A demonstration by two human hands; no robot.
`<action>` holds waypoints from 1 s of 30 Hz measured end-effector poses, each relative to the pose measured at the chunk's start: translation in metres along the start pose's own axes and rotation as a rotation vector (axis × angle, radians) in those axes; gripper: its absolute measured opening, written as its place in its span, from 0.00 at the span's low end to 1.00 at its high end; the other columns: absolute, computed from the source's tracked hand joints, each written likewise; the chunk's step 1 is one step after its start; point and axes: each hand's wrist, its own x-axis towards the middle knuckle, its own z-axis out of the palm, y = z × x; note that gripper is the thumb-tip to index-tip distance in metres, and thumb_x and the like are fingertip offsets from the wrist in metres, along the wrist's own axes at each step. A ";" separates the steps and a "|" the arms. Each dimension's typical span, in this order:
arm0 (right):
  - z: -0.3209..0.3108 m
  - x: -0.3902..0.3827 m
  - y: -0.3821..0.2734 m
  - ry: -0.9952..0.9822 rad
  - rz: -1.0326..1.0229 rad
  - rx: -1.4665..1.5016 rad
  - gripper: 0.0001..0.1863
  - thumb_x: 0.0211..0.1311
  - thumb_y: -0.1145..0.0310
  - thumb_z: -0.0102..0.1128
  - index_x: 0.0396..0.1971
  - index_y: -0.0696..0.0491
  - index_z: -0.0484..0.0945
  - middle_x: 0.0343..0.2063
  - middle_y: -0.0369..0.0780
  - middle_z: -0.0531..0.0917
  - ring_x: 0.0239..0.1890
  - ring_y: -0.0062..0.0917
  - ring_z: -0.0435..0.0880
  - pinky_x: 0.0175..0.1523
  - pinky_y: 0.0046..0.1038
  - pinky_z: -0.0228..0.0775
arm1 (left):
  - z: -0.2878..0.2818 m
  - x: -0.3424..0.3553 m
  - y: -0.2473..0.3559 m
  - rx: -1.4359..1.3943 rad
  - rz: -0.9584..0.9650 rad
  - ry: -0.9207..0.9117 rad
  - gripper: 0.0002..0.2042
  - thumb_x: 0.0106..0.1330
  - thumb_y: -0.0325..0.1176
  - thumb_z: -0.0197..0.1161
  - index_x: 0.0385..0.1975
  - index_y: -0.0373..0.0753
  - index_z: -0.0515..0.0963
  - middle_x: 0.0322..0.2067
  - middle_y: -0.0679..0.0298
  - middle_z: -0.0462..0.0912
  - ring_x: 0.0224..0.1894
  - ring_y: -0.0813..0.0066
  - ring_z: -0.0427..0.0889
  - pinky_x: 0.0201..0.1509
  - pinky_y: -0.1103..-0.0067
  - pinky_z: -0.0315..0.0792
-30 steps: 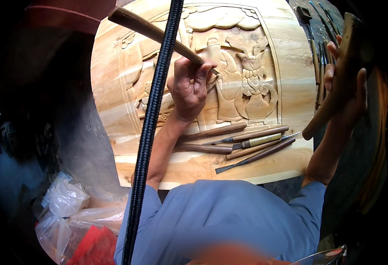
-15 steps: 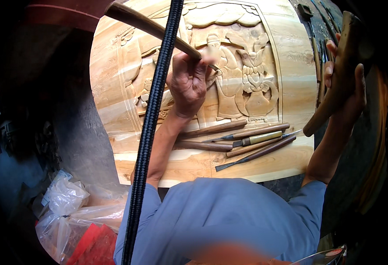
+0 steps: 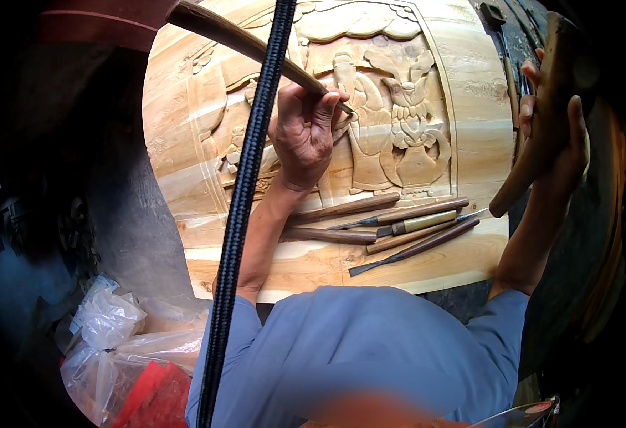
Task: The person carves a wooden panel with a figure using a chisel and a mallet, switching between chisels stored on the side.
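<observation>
Pale wood fills the middle of the head view: a broad carved panel [image 3: 480,135], its relief of robed figures and scrolling drapery framed by a cut border. Just above the centre of the frame, the left hand [image 3: 304,135] pinches a wooden-handled chisel [image 3: 217,32], fingers closed near its lower end. The handle slants to the upper left, and the tip comes down at one figure's sleeve; from where I stand, I cannot tell whether the edge bites. At the right of the frame, the right hand [image 3: 568,160] grasps a dark wooden club [image 3: 550,128], digits showing along both sides, its lower end near the panel's right edge. Below the relief lies a loose row of carving tools [image 3: 427,246], one with a yellowish handle [image 3: 423,222]. A black braided cord [image 3: 245,164] crosses in front of everything, left of centre. Clear plastic [image 3: 113,321] sits bunched at lower left, beside something red [image 3: 156,396].
</observation>
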 end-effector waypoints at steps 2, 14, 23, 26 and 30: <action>0.002 0.000 0.001 -0.006 0.003 -0.005 0.40 0.85 0.45 0.50 0.77 0.65 0.65 0.62 0.54 0.86 0.37 0.22 0.88 0.36 0.19 0.78 | -0.001 0.000 0.000 0.029 0.007 -0.008 0.08 0.83 0.28 0.64 0.53 0.36 0.72 0.40 0.58 0.92 0.42 0.80 0.89 0.46 0.81 0.84; 0.061 0.028 -0.031 -0.024 -0.546 -1.077 0.32 0.64 0.65 0.82 0.68 0.50 0.82 0.50 0.43 0.94 0.53 0.32 0.94 0.55 0.35 0.87 | 0.003 -0.002 -0.011 0.391 0.328 -0.022 0.12 0.76 0.29 0.73 0.49 0.37 0.75 0.34 0.57 0.92 0.32 0.63 0.94 0.34 0.72 0.82; 0.172 0.058 -0.086 -0.253 -0.894 -1.183 0.30 0.63 0.71 0.73 0.68 0.47 0.83 0.41 0.42 0.94 0.33 0.27 0.89 0.37 0.33 0.83 | -0.003 -0.003 -0.007 0.470 0.310 -0.074 0.09 0.81 0.26 0.65 0.49 0.35 0.71 0.37 0.56 0.93 0.38 0.75 0.93 0.41 0.78 0.86; 0.184 0.062 -0.093 -0.306 -0.908 -1.177 0.31 0.63 0.71 0.72 0.68 0.47 0.83 0.41 0.42 0.94 0.33 0.27 0.89 0.37 0.33 0.83 | -0.002 -0.002 -0.007 0.488 0.337 -0.073 0.09 0.81 0.26 0.65 0.49 0.35 0.70 0.36 0.57 0.93 0.36 0.75 0.93 0.40 0.78 0.85; 0.187 0.063 -0.100 -0.340 -0.915 -1.176 0.31 0.62 0.72 0.72 0.68 0.47 0.83 0.40 0.42 0.94 0.32 0.27 0.89 0.37 0.33 0.83 | -0.002 0.000 -0.007 0.502 0.358 -0.077 0.08 0.81 0.26 0.65 0.49 0.35 0.71 0.35 0.58 0.93 0.33 0.75 0.92 0.37 0.79 0.84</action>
